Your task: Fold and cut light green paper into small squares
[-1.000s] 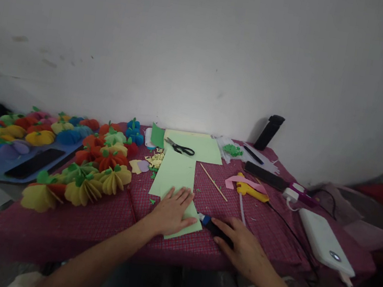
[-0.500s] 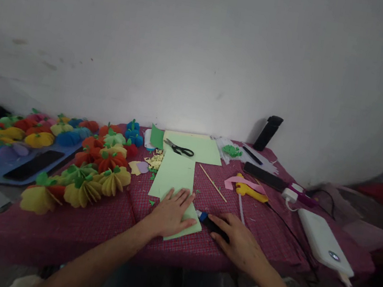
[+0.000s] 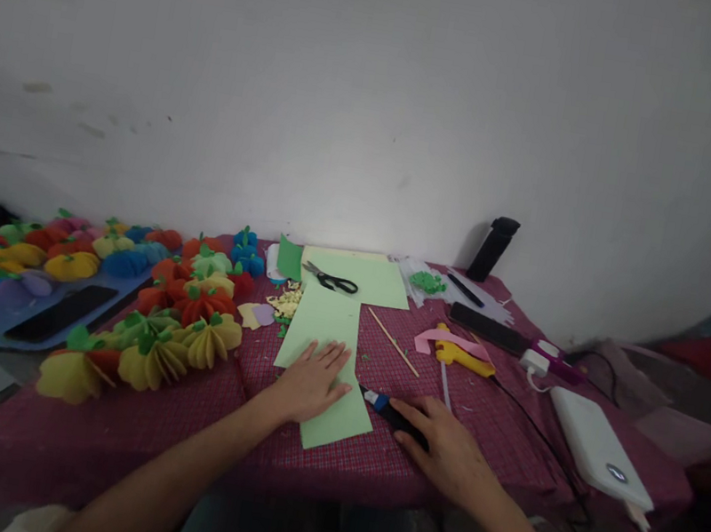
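My left hand (image 3: 309,389) lies flat with fingers stretched out, pressing on a light green paper strip (image 3: 336,429) near the table's front. Beneath and beyond it is a larger light green sheet (image 3: 328,320). My right hand (image 3: 445,442) is closed round what looks like a utility knife (image 3: 399,419), with a black handle and a blue section. Its tip points left and rests at the strip's right edge. Black-handled scissors (image 3: 332,280) lie across the green sheets at the back.
Colourful paper pumpkins (image 3: 188,302) crowd the left side. A wooden stick (image 3: 394,342), a yellow glue gun (image 3: 463,359) with pink paper, and a white power bank (image 3: 603,449) lie to the right. A black bottle (image 3: 493,250) stands by the wall.
My left hand has shifted slightly left and up along the paper, and the strip lies flatter, with more of it showing. The knife's tip has moved slightly left against the paper edge.
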